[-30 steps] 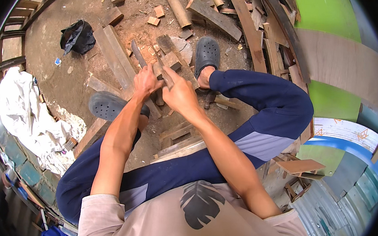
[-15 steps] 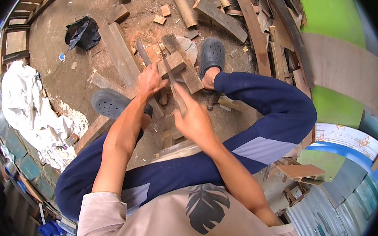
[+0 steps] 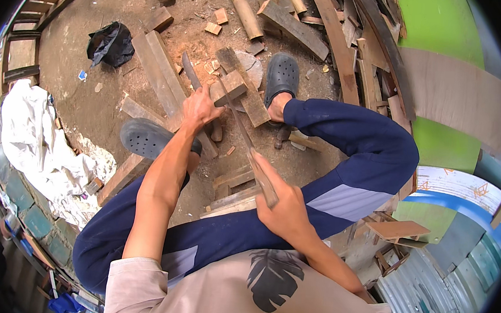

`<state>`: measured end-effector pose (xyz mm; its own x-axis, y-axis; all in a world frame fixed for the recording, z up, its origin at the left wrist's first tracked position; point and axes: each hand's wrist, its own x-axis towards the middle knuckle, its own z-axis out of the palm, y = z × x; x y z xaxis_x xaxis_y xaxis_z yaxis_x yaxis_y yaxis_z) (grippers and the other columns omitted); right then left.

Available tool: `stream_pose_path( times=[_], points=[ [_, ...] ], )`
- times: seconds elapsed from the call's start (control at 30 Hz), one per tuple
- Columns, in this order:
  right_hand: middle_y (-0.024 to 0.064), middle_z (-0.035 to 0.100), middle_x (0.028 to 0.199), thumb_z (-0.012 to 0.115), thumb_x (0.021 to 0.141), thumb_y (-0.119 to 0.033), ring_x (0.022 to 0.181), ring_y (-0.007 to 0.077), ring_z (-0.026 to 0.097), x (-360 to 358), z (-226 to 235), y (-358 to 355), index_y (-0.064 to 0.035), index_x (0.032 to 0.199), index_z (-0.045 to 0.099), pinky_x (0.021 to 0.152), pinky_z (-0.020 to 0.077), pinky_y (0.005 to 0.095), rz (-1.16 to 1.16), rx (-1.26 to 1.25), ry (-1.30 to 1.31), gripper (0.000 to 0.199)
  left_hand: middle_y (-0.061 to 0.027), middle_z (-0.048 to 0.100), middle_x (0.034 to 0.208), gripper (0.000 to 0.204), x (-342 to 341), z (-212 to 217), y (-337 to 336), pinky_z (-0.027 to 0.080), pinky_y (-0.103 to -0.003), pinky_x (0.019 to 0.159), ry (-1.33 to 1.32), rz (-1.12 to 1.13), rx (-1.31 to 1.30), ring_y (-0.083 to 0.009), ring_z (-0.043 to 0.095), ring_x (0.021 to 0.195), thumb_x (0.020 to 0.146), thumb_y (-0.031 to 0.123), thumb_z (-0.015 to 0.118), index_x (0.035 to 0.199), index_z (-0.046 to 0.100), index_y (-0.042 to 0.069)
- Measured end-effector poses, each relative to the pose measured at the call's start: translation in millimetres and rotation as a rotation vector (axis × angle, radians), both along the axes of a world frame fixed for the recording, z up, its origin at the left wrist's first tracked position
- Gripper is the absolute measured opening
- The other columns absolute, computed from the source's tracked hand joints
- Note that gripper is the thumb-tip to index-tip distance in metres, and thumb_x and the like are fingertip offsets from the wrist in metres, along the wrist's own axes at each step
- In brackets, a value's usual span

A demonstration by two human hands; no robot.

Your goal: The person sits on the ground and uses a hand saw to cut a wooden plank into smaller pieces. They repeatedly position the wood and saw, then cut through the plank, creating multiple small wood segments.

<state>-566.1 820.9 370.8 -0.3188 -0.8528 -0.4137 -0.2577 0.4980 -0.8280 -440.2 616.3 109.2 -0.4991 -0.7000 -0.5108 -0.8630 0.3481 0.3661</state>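
Held in the right hand [image 3: 284, 212], low near the lap, one long-bladed hand tool [image 3: 246, 137], its wooden handle wrapped by the fingers; passing with the far end of its narrow blade across one short wooden block [image 3: 227, 90]; too fine to see, the cutting edge. Well apart from the right, at the lower-left end of the block, the left hand [image 3: 200, 108], with fingers curled; cannot tell whether pressing on the block or grasping one dark blade [image 3: 191, 70] just beside. Under the block, one plank [image 3: 257, 110], laid aslant between two grey clogs [image 3: 145, 138]. For moving, bare soil to the left, as far as one black plastic bag [image 3: 111, 44] and one white cloth [image 3: 34, 139]; closer on the right side, a heap of boards [image 3: 333, 42]. Farther ahead, two small wood offcuts [image 3: 221, 16] and one jointed bamboo pole [image 3: 241, 7]. Underneath all, packed brown soil [image 3: 104, 104], scattered with chips; around, green panels [image 3: 443, 24], corrugated metal sheets [image 3: 428, 294] and one slatted wooden frame [image 3: 37, 7].
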Motion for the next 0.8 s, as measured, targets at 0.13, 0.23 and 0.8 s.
stream_pose_path(
  times=[0.13,0.23,0.8],
  points=[
    [0.0322,0.071,0.094,0.065,0.085,-0.009,0.091,0.0520,0.069,-2,-42,-38,-0.0138,0.156,0.048,0.083,0.0561,0.0559,0.023,0.136,0.040,0.072,-0.0276,0.072,0.109,0.078,-1,3,-5,0.057,-0.053,0.087,0.049,0.008,-0.004,-0.0454,0.071,0.102,0.073,0.047,0.084,0.127,0.056,-0.001],
    [0.0331,0.071,0.092,0.066,0.086,-0.011,0.092,0.0510,0.069,-6,-125,-88,-0.0153,0.155,0.048,0.082,0.0561,0.0553,-0.022,0.079,0.079,0.072,-0.0278,0.071,0.110,0.080,-7,-6,-3,0.058,-0.052,0.087,0.050,-0.017,0.021,-0.0448,0.071,0.102,0.073,0.046,0.085,0.129,0.055,-0.002],
    [0.0304,0.071,0.086,0.065,0.085,-0.009,0.088,0.0509,0.070,11,-34,-31,-0.0176,0.158,0.046,0.083,0.0572,0.0556,0.069,0.197,0.066,0.075,-0.0285,0.070,0.107,0.080,4,-13,2,0.057,-0.054,0.084,0.060,0.013,-0.032,-0.0456,0.071,0.099,0.070,0.049,0.086,0.124,0.056,-0.002]
  ],
)
